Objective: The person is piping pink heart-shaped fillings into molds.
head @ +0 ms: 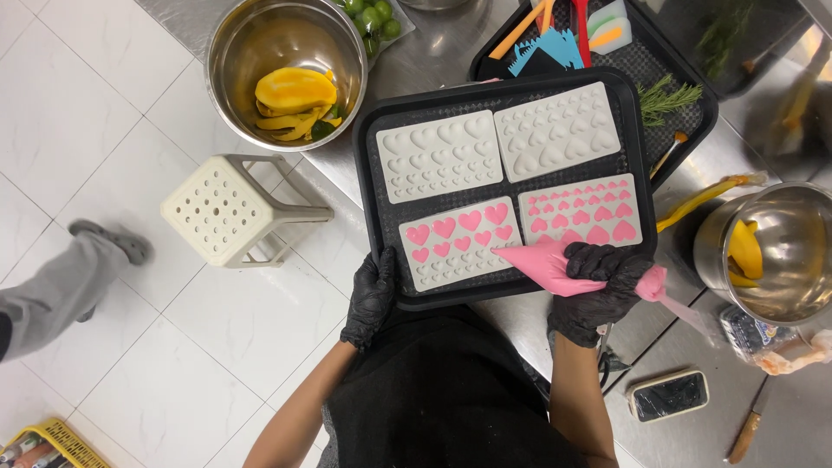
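My right hand (598,290), in a black glove, squeezes a pink piping bag (555,264) whose tip rests over the near-left heart mould (459,243), partly filled with pink. My left hand (373,295), also gloved, grips the near-left edge of the black tray (381,121). The tray holds several white heart moulds: the near-right mould (582,212) is filled with pink, while the two far moulds, left (438,156) and right (556,130), hold no filling.
A steel bowl with yellow fruit pieces (290,74) stands far left on the counter, another steel bowl (776,251) at right. A second black tray with tools and herbs (676,95) lies behind. A phone (669,394) lies nearby. A white stool (230,208) and another person's leg (65,282) are on the tiled floor.
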